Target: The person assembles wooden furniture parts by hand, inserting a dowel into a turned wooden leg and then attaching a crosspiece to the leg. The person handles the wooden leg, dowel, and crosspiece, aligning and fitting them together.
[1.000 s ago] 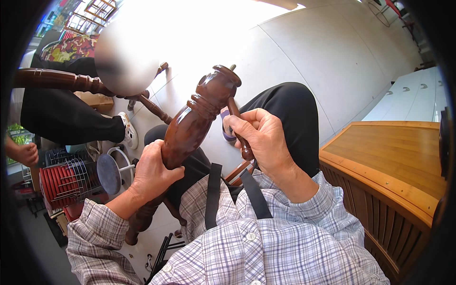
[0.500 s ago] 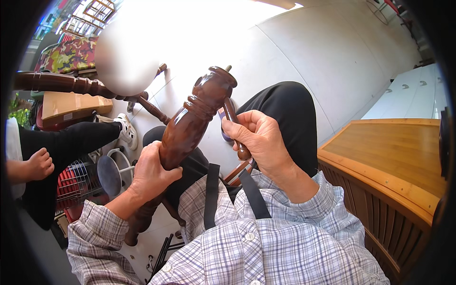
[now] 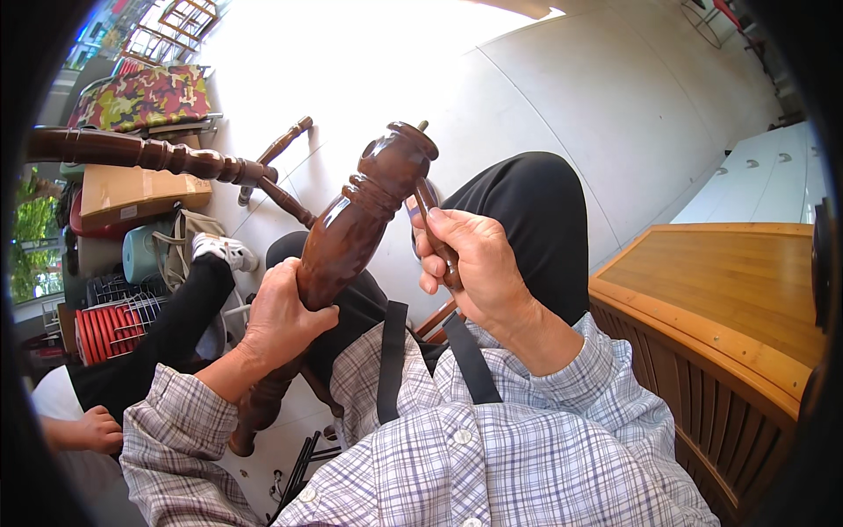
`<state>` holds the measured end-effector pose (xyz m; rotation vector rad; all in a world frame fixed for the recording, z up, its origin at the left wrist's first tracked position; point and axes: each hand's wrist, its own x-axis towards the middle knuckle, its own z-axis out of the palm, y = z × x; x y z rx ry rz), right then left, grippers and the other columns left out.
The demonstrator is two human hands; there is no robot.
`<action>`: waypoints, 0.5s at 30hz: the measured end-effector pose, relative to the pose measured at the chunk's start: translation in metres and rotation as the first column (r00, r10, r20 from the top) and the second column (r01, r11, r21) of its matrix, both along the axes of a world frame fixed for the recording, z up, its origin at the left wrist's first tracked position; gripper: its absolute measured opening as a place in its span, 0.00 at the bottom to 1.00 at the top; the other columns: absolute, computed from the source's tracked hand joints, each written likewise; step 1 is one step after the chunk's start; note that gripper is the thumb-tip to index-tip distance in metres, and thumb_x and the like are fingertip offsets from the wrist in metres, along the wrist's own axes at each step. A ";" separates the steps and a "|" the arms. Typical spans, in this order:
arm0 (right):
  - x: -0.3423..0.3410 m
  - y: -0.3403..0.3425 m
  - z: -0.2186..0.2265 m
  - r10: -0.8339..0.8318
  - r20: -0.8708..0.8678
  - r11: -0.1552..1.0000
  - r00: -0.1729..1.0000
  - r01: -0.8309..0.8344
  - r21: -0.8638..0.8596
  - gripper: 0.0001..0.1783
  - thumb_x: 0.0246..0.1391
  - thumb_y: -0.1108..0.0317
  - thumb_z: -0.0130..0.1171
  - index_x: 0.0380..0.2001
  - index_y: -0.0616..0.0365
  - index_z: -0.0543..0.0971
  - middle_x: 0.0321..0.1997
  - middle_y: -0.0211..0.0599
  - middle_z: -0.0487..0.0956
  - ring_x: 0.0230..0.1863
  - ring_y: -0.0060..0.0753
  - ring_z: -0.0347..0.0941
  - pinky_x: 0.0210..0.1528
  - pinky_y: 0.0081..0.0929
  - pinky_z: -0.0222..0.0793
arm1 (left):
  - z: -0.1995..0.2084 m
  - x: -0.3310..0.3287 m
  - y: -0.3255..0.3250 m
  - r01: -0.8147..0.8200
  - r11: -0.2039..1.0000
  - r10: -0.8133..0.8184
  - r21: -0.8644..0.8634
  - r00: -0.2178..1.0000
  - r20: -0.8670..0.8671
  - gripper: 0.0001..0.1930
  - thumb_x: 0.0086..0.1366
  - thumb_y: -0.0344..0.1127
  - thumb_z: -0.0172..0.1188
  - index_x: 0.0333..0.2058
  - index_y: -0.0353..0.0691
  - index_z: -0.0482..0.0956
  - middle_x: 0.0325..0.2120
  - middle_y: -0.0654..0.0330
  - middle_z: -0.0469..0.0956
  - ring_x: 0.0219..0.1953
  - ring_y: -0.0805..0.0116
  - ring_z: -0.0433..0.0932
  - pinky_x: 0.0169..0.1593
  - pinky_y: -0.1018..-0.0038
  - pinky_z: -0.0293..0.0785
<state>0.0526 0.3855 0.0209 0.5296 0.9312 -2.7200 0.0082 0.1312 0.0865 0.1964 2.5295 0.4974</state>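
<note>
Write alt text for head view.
The wearer's left hand grips a thick, glossy brown turned wooden post, tilted, while the right hand holds a slimmer rod whose end meets it; slatted wooden furniture stands at right.

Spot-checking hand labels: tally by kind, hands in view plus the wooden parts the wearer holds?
Wearer's hands: 2 (left hand, right hand)
Other person's hand: 1
Thick turned wooden post, in the left hand: 1
Slim turned wooden spindle, in the right hand: 1
Total: 5
</note>
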 end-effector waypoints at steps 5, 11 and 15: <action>0.001 0.002 -0.002 0.005 0.045 0.984 0.999 0.003 -0.179 0.15 0.74 0.63 0.53 0.43 0.68 0.78 0.30 0.34 0.77 0.23 0.19 0.71 0.25 0.24 0.76 | 0.000 0.000 0.000 0.006 1.000 -0.006 -0.002 1.000 0.007 0.30 0.48 0.40 0.72 0.47 0.29 0.74 0.42 0.42 0.76 0.51 0.45 0.75 0.57 0.57 0.73; -0.001 0.004 -0.005 0.015 0.059 0.978 0.998 -0.002 -0.208 0.16 0.74 0.62 0.52 0.44 0.67 0.78 0.30 0.35 0.77 0.23 0.20 0.72 0.25 0.26 0.77 | 0.001 -0.001 0.002 0.000 0.999 0.000 -0.033 1.000 0.019 0.31 0.47 0.41 0.72 0.47 0.29 0.74 0.43 0.42 0.76 0.51 0.45 0.75 0.57 0.57 0.73; -0.004 0.007 0.008 0.092 0.026 0.992 0.995 -0.094 0.087 0.16 0.74 0.60 0.52 0.41 0.65 0.76 0.28 0.35 0.78 0.21 0.19 0.73 0.21 0.22 0.76 | 0.002 0.000 0.001 0.002 1.000 -0.002 -0.024 1.000 0.004 0.30 0.47 0.41 0.73 0.46 0.29 0.74 0.42 0.43 0.76 0.51 0.45 0.75 0.56 0.57 0.73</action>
